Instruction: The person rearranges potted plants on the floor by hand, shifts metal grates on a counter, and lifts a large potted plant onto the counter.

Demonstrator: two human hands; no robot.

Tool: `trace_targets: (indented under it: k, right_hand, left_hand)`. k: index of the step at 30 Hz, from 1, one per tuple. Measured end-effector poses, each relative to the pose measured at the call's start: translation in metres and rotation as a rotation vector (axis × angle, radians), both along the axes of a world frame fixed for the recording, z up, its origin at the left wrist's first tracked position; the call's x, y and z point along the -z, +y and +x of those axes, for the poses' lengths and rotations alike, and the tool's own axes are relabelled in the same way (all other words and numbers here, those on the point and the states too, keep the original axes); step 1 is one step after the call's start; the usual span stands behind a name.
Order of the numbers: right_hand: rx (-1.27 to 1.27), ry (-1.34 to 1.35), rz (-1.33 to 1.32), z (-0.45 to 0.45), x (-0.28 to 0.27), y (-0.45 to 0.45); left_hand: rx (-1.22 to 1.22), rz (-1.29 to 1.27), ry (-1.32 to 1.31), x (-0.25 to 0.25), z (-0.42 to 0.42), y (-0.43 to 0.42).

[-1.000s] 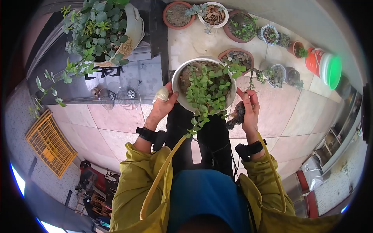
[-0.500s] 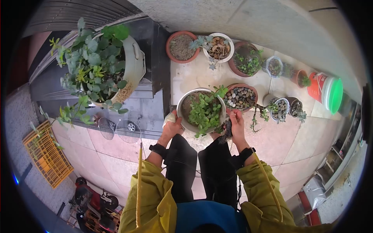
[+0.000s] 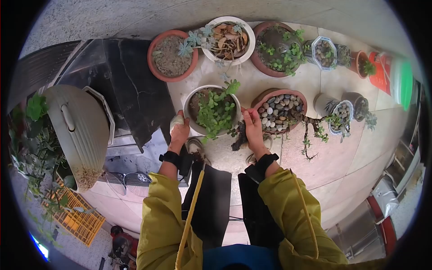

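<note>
A round whitish flowerpot [image 3: 187, 104] with a leafy green plant [image 3: 215, 110] in soil is low in front of me, between my two hands. My left hand [image 3: 179, 131] grips its left side, with something whitish and crumpled at the fingers. On the opposite side my right hand [image 3: 253, 128] has its fingers closed at the rim. A dark, ragged clump [image 3: 240, 137] hangs by the right palm; its kind is unclear. Just right of that hand stands a terracotta pot [image 3: 302, 100] filled with pebbles [image 3: 278, 110].
Along the wall stand a soil-filled terracotta pot [image 3: 173, 58], a white pot of dry leaves [image 3: 230, 41], another planted pot [image 3: 270, 49], several small pots and a red bucket [image 3: 380, 72]. At left are a large ribbed planter [image 3: 81, 128] and a yellow crate [image 3: 78, 220].
My view has shifted forward and the wall pots look nearer. The flowerpot, still between both hands, has moved away from my knees, lower and closer to the back row. My shoes now show.
</note>
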State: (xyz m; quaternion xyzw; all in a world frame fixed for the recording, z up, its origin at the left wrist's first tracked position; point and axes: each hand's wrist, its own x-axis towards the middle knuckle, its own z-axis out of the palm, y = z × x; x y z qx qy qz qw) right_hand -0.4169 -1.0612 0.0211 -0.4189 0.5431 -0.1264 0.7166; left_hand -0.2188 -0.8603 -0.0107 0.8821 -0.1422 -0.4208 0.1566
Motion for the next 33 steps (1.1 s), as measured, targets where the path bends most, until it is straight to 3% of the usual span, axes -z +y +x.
trace_targets:
  k: [5,7,11,14,17,19,25,27,31,33]
  right_hand:
    - [0.045,0.028,0.104,0.003,0.025,-0.001]
    - [0.114,-0.007,0.106,0.008,0.026,-0.001]
    - [0.146,0.015,0.237,0.014,0.014,-0.007]
    - [0.182,0.043,0.205,0.017,0.014,-0.009]
    - [0.222,0.064,0.183,0.018,-0.005,-0.010]
    - [0.252,0.070,0.152,0.021,-0.024,-0.014]
    - [0.269,-0.022,0.301,-0.009,-0.112,0.006]
    - [0.344,0.020,0.372,-0.014,-0.134,0.024]
    - [0.325,0.033,0.436,-0.028,-0.144,0.058]
    - [0.272,0.015,0.493,-0.033,-0.139,0.070]
  left_hand:
    - [0.100,0.041,-0.115,0.032,0.016,-0.017]
    - [0.146,-0.081,-0.315,0.038,0.018,-0.025]
    - [0.070,0.173,-0.113,0.007,0.022,-0.056]
    - [0.173,0.010,-0.243,0.007,0.023,-0.049]
    - [0.143,-0.192,-0.407,-0.029,0.011,-0.045]
    - [-0.053,-0.349,-0.240,-0.068,0.007,-0.052]
    - [-0.306,-0.555,-0.213,-0.153,-0.019,-0.053]
    - [-0.297,-0.517,-0.173,-0.180,-0.019,-0.064]
    - [-0.048,-0.582,-0.269,-0.199,-0.020,-0.079]
    - [0.189,-0.601,-0.387,-0.197,-0.025,-0.084]
